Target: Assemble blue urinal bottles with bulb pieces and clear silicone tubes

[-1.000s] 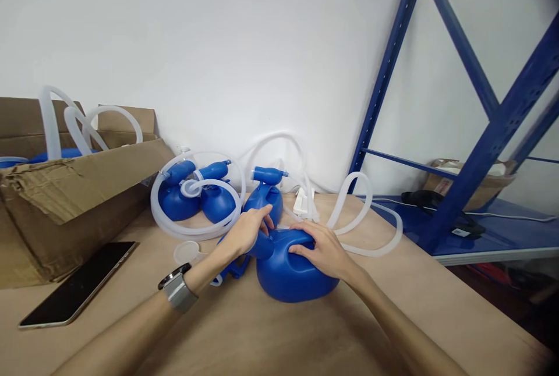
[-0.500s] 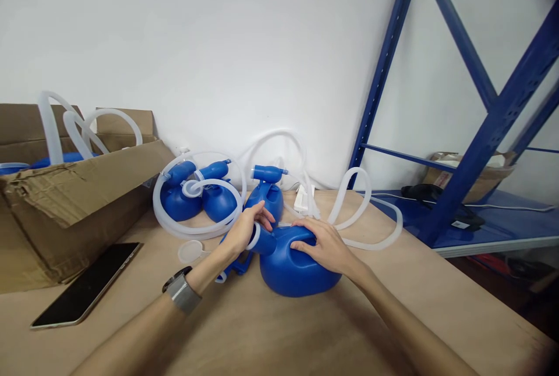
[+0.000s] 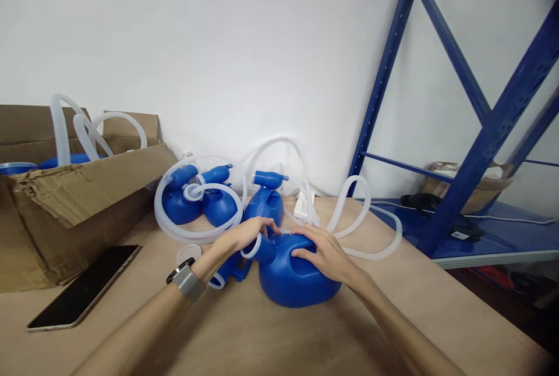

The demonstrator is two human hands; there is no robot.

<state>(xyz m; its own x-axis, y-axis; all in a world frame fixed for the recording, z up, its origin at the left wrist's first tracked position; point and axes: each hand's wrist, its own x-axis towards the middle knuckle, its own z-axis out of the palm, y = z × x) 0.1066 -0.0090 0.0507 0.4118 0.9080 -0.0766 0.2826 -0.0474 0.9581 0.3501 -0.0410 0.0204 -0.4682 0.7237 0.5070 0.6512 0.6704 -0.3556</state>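
Observation:
A blue plastic urinal bottle point(image 3: 297, 283) lies on the table in front of me, its white-rimmed mouth facing left. My right hand point(image 3: 325, 251) grips it by the handle, with the thumb at the handle opening. Curled over the far side of the bottle's neck is my left hand point(image 3: 251, 231); part of its fingers is hidden behind the neck. Beneath my left wrist lies another blue part point(image 3: 229, 268) with a white-rimmed opening, partly covered. A translucent round cap point(image 3: 188, 252) lies left of my left wrist.
More blue urinal bottles point(image 3: 182, 207) with coiled translucent tubes point(image 3: 159, 213) stand along the wall. At left are an open cardboard box point(image 3: 109, 181) holding tubes and a black phone point(image 3: 85, 286). A white box-shaped item point(image 3: 303, 206) sits behind. Blue metal shelving point(image 3: 463, 160) rises at right.
My left hand has moved slightly over the bottle's neck, and its fingers have curled down onto it. The right hand keeps its hold. The view has shifted slightly.

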